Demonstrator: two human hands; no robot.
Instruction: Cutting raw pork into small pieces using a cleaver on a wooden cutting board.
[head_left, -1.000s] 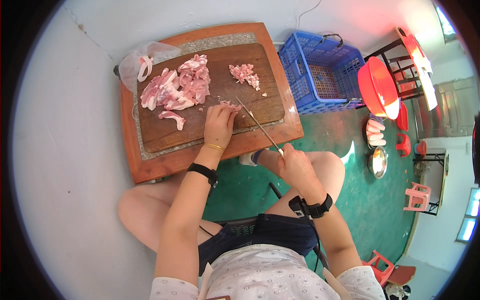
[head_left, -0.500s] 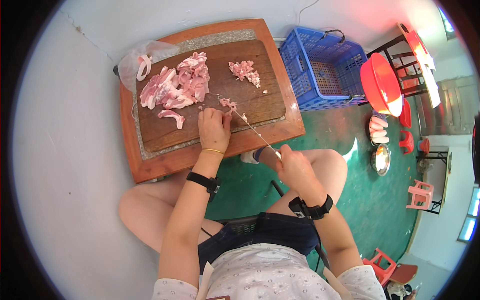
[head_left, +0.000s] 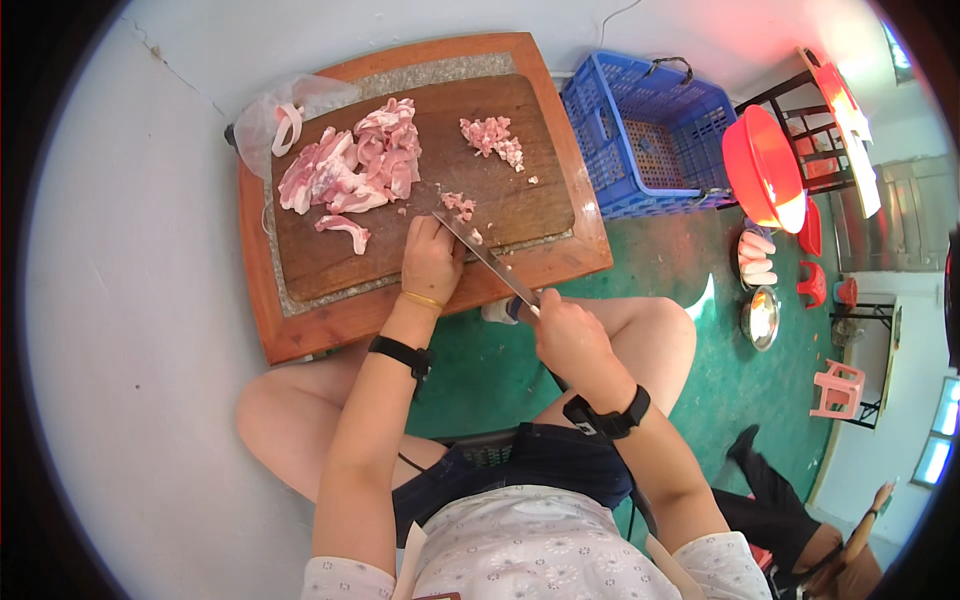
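Observation:
A wooden cutting board [head_left: 510,210] lies on the table. Sliced pork [head_left: 345,165] is heaped on its left, with a loose strip [head_left: 345,232] below. Chopped meat [head_left: 490,140] forms a pile at upper right. My left hand [head_left: 430,260] rests at the board's front with fingers curled together; what they hold is hidden. My right hand [head_left: 570,335] grips the handle of a long knife [head_left: 490,263], whose blade reaches diagonally to my left fingertips, beside small chopped bits [head_left: 458,205].
Right of the wooden-framed table [head_left: 258,300] stand a blue plastic crate [head_left: 640,190], a red basin [head_left: 750,165], pale long items [head_left: 757,262] in a container, a steel bowl [head_left: 762,320] and a pink stool [head_left: 838,390]. Another person [head_left: 765,510] is at lower right.
My right hand has moved left, bringing the blade from the chopped bits to my left fingertips. The small bits lie apart from my fingers. Another person has come into view at lower right.

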